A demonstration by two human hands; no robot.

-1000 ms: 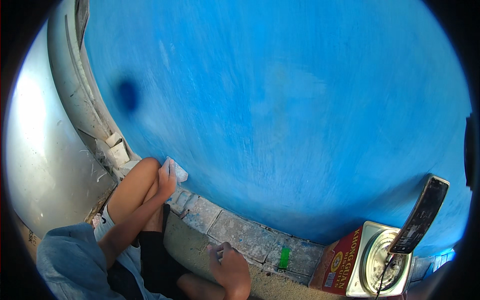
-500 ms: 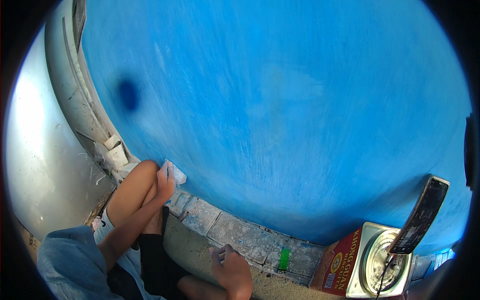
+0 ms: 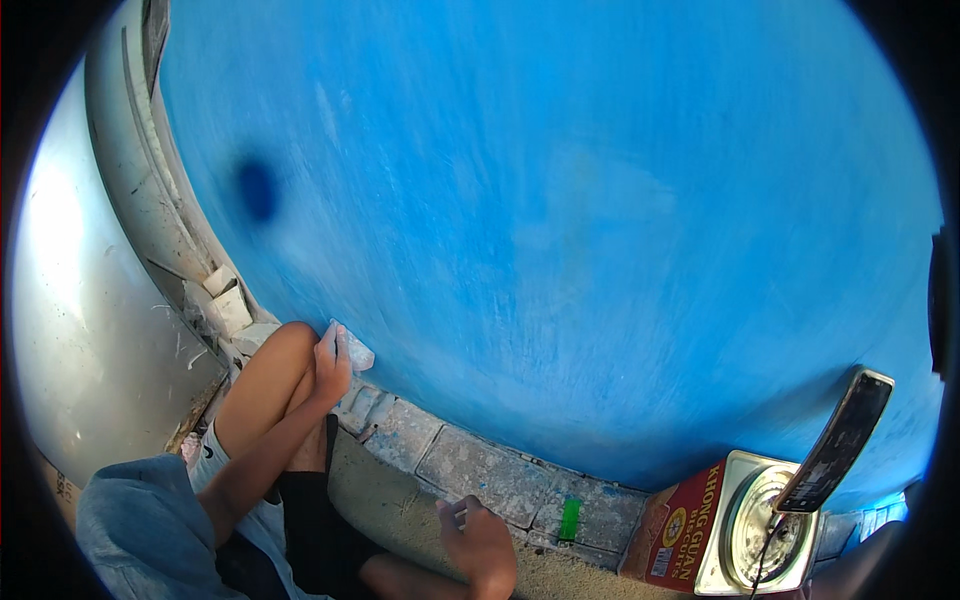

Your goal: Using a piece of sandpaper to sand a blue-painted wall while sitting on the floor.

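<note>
My left hand (image 3: 332,368) is beside my raised knee, at the foot of a blue wall (image 3: 560,250). Its fingers are closed on a whitish, crinkled flat piece (image 3: 358,351), which lies against the wall's lower edge; the material is hard to make out. Lower down, over the sandy ground, my right hand (image 3: 480,548) hovers with its fingers loosely bent and apart. Nothing shows in that hand. Just beyond it runs a ledge of grey blocks (image 3: 480,470) flecked with blue paint, with a small green strip (image 3: 570,519) on it.
At the right, a red and silver square tin (image 3: 738,470) stands by the wall. A dark phone (image 3: 838,440) with a cable leans upright on its round lid. To the left curves a shiny silver panel (image 3: 90,300), with white broken blocks (image 3: 230,310) between it and the wall.
My right hand has shifted slightly right and down. My left hand stays almost where it was, still holding the whitish piece at the wall.
</note>
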